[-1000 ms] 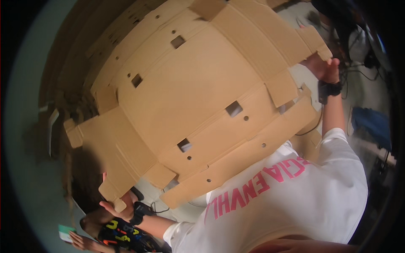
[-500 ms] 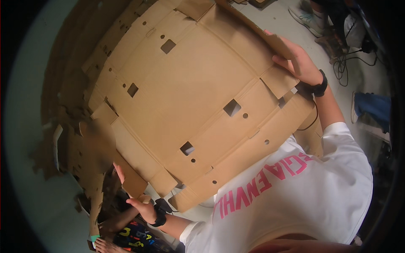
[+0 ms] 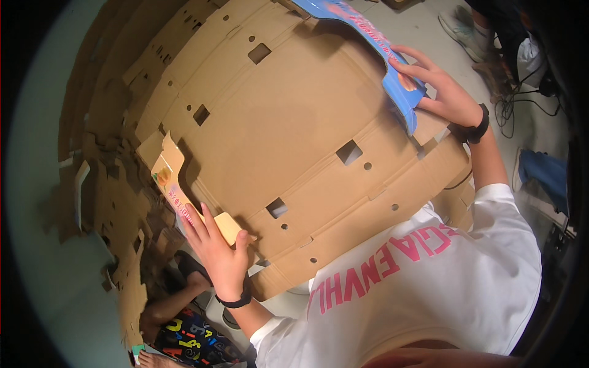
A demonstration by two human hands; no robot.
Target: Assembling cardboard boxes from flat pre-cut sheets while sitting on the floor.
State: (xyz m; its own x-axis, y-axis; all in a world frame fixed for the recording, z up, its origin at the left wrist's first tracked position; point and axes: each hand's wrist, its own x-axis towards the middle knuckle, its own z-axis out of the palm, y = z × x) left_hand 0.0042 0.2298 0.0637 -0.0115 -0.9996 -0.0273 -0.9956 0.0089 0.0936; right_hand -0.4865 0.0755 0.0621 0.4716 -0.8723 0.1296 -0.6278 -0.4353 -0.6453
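Note:
A large flat brown cardboard box blank (image 3: 264,135) with square cut-outs and small round holes lies before me. Its left side flap (image 3: 172,168), yellowish with fruit pictures and red print, is folded inward. My left hand (image 3: 218,251) lies against that flap, fingers outstretched and thumb apart. The right side flap (image 3: 368,37), blue with pink print, is also folded over toward the middle. On its outer face rest the spread fingers of my right hand (image 3: 451,92); the thumb is at its lower part. Both wrists wear black bands.
Stacked cardboard (image 3: 116,80) stands along the left. A co-worker's arm (image 3: 178,303) and patterned dark clothing (image 3: 193,337) are at lower left. At upper right are another person's shoe (image 3: 463,37) and black cables (image 3: 509,110) on the floor.
Both side flaps have tipped inward, so their printed outer faces now show. My left hand has moved up and onto the left flap; my right hand has come over the right flap.

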